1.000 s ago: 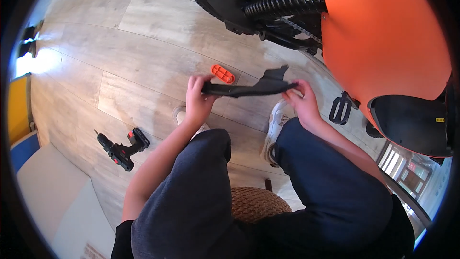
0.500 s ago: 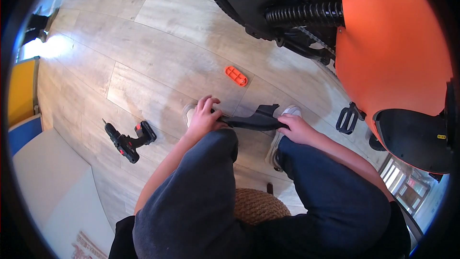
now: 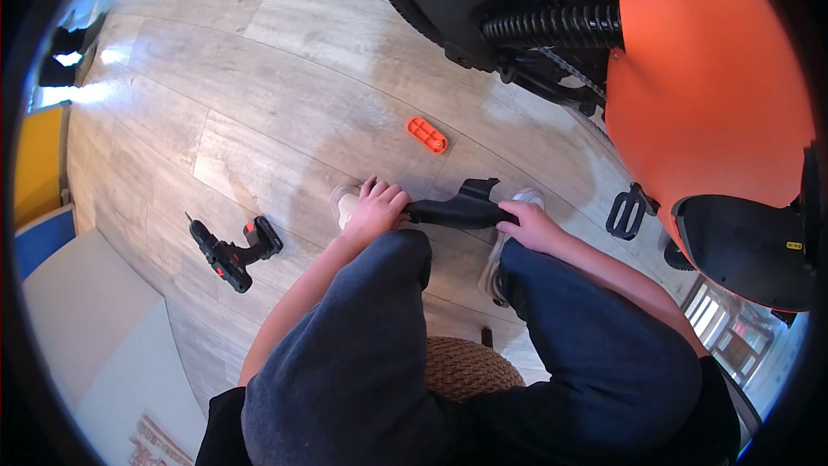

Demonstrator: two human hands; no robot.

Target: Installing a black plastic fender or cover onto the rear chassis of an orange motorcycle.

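Between my knees I hold a long, curved black plastic part (image 3: 461, 212) with a raised tab along its far side. My left hand (image 3: 377, 207) is closed around its left end, knuckles up. My right hand (image 3: 528, 225) grips the right end, the thumb pressed along the near side. Both ends are partly covered by my fingers. Beyond the part, a small orange oblong plastic piece (image 3: 427, 135) with ribbed compartments lies on the floor. Left of my left leg a black and red cordless drill (image 3: 231, 252) rests on its side, a bit fitted in it.
An orange and black motorbike-like vehicle (image 3: 703, 78) fills the far right, its black pedal (image 3: 628, 212) jutting toward my right knee. White panels (image 3: 103, 319) stand at the left edge. Beneath me is a woven stool (image 3: 470, 369). Someone's dark-clad legs (image 3: 65, 56) show at the far left.
The black part has rolled between my hands, now showing a smoother, broader face. My left fingers, raised before, have come down around its end. The drill and orange piece stay put.
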